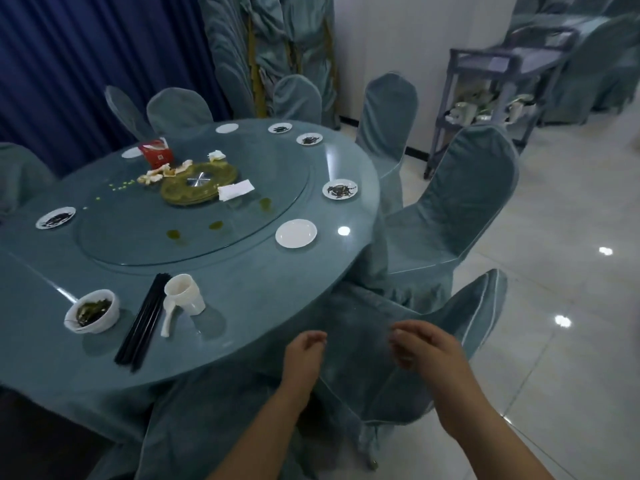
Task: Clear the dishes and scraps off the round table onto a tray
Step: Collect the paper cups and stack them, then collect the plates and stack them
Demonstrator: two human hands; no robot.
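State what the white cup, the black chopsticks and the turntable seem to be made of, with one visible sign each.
White cup: probably glazed ceramic, opaque and smooth. Black chopsticks: plastic or lacquered wood, uniformly dark. Turntable: clear glass, the blue cloth shows through and its rim catches light.

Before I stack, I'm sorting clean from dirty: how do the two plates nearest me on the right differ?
The near plate is bare white; the far plate carries dark scraps. The near plate lies beside the rim of the turntable; the far plate sits closer to the edge of the table. Both are round, white and lie flat.
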